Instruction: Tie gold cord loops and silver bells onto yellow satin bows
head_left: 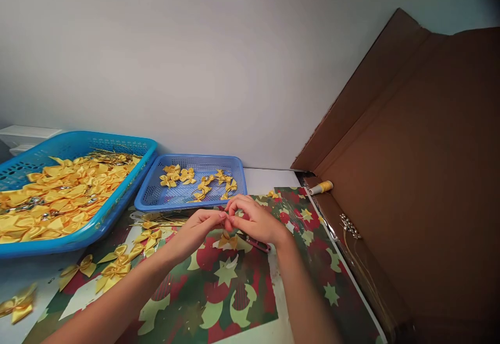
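Observation:
My left hand (203, 224) and my right hand (253, 220) meet over the patterned sheet, fingertips pinched together. What sits between the fingers is too small or hidden to make out. Just below them is a yellow ribbon bow (227, 240); whether it hangs from the fingers or lies on the sheet, I cannot tell. Beside it, partly behind my right hand, lies a dark-handled tool (258, 244). Several more yellow bows (115, 271) are scattered to the left of my left forearm, near a bundle of thin gold wires (167, 221).
A large blue basket (94, 229) heaped with yellow bows stands at left. Behind my hands, a smaller blue basket (191, 206) holds bows and a bow-trimmed ring. On the right rises a cardboard box (422, 177), with a yellow-and-white spool (321, 187) and silver beads (350, 226) along its edge.

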Demonstrator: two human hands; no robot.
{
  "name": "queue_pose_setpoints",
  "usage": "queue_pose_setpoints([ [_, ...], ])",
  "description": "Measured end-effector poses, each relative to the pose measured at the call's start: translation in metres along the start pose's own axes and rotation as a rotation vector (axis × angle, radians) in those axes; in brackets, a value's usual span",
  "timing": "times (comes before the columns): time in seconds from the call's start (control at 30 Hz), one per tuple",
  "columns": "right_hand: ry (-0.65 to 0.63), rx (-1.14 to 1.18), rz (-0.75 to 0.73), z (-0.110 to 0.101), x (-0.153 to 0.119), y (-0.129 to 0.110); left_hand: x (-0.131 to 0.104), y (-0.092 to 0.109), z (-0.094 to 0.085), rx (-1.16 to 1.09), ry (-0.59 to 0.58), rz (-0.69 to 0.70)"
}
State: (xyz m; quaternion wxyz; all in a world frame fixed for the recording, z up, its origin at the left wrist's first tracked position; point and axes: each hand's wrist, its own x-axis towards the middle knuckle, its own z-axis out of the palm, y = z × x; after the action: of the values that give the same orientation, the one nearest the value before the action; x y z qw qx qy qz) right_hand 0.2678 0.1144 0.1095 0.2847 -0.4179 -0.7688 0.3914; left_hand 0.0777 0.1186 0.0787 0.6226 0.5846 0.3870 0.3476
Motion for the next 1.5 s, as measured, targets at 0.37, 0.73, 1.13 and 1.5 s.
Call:
queue_pose_setpoints([
  [0.37, 0.169, -0.072, 0.004, 0.001, 0.002, 0.01, 0.003, 0.005, -0.008, 0.191, 0.018, 0.014],
  [0.73, 0.23, -0.083, -0.025, 0.004, 0.004, 0.01, 0.008, -0.005, -0.011, 0.231, -0.014, 0.053],
  [1.13, 0.272, -0.059, -0.044, 0.003, 0.005, 0.011, 0.004, -0.009, -0.009, 0.204, -0.149, -0.006],
  [1.5, 0.374, -0.007, 0.038, 0.004, 0.008, 0.02, 0.004, -0.005, -0.007, 0.202, -0.092, 0.022],
])
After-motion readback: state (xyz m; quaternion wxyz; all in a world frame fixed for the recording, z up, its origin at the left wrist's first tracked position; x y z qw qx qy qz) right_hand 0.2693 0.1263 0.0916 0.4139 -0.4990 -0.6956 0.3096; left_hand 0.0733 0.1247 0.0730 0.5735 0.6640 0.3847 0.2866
